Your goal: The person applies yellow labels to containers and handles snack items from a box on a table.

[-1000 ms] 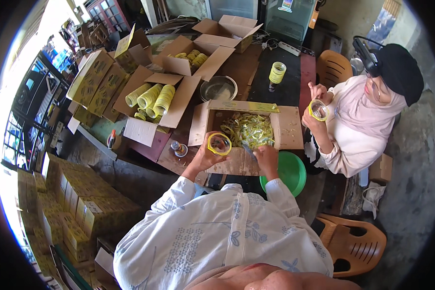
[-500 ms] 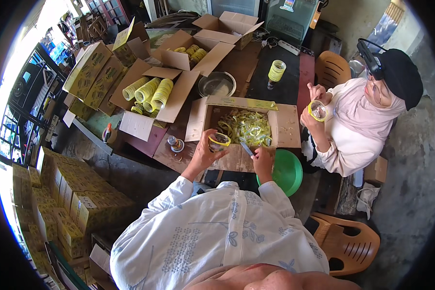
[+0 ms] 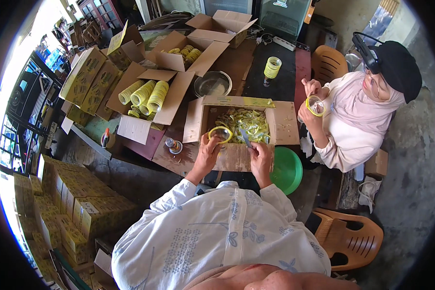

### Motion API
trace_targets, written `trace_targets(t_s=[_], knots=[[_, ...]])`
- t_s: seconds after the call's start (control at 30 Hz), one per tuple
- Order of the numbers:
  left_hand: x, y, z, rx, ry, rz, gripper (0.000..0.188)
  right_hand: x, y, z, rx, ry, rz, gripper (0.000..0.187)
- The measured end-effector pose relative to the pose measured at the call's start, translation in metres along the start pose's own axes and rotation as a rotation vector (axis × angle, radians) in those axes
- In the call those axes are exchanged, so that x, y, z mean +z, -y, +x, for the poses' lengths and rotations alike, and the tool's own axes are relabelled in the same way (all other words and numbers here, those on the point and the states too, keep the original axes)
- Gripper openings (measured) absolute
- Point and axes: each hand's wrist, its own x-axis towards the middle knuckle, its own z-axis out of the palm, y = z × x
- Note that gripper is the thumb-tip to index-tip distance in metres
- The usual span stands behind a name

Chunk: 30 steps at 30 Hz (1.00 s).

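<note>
My left hand (image 3: 207,155) grips a yellow plastic ring (image 3: 221,128) by its near left edge, above the near side of an open cardboard box. In my right hand (image 3: 261,160) is a knife (image 3: 245,138), its blade pointing up and away, a little right of the ring and apart from it. The cardboard box (image 3: 285,122) lies with flaps spread, holding a heap of yellow-green plastic scraps (image 3: 244,122). Whether the ring's centre is open or covered by clear film is hard to make out.
A green basin (image 3: 287,176) sits at right below the table edge. Cartons of stacked yellow rings (image 3: 158,95), a metal bowl (image 3: 225,81) and a small jar (image 3: 174,146) stand left and beyond. At right, a co-worker (image 3: 355,121) holds another ring. Stacked cartons (image 3: 89,208) fill the lower left.
The ring in my left hand has tilted and risen slightly, its opening showing rounder. My right hand has turned a little, knife still held. The whole view has shifted slightly.
</note>
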Motion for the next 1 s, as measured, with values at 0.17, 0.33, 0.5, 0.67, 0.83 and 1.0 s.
trace_targets(t_s=[0.17,0.33,0.5,0.67,0.83,1.0], knots=[[0.003,-0.011,0.001,0.083,-0.115,0.231,0.013,-0.004,0.016,-0.006,-0.005,-0.002,0.026,0.023],[0.005,-0.021,0.000,0.128,-0.124,0.411,0.015,-0.001,0.029,-0.017,-0.142,0.061,-0.098,0.026],[0.006,-0.027,0.005,0.171,-0.114,0.444,0.013,0.000,0.032,-0.023,-0.213,0.101,-0.147,0.032],[0.009,-0.033,0.008,0.212,-0.143,0.449,0.009,0.001,0.034,-0.020,-0.255,0.046,-0.169,0.031],[0.017,-0.035,0.011,0.212,-0.135,0.424,0.011,0.008,0.023,-0.021,-0.270,0.034,-0.213,0.031],[0.026,-0.035,0.012,0.218,-0.119,0.411,0.013,0.012,0.017,-0.020,-0.254,0.028,-0.282,0.026]])
